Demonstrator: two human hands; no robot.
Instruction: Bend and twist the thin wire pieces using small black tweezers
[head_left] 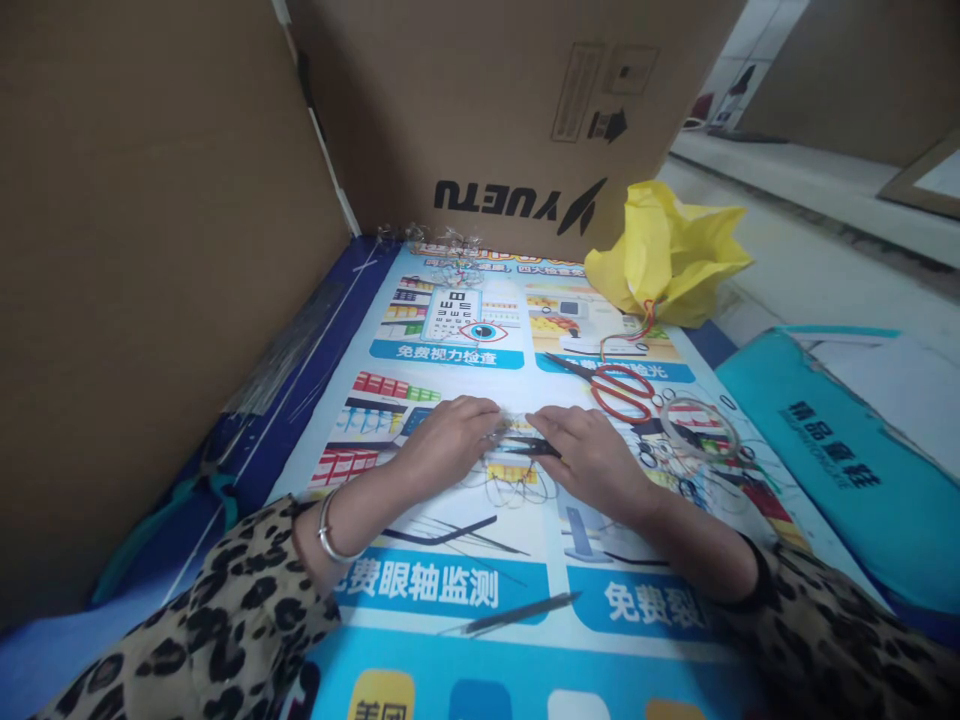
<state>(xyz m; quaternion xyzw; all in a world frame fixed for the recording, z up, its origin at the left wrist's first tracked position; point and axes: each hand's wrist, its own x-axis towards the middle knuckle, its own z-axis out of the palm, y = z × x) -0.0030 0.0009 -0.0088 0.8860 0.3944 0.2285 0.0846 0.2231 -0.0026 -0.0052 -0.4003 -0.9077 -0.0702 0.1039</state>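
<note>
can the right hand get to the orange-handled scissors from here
Probably yes: the scissors lie just beyond the right hand with nothing visible between, though it seems occupied with a dark tool.

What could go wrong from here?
Fingertip nick: the right hand appears to hold a dark tool whose tips reach toward the left hand; a slip might catch a finger.

Snagging: thin wire loops lie just below the hands, so lowering either might bend or drag them.

Tangling: coloured strings run close to the red-handled scissors; lifting the scissors could pull them.
</note>
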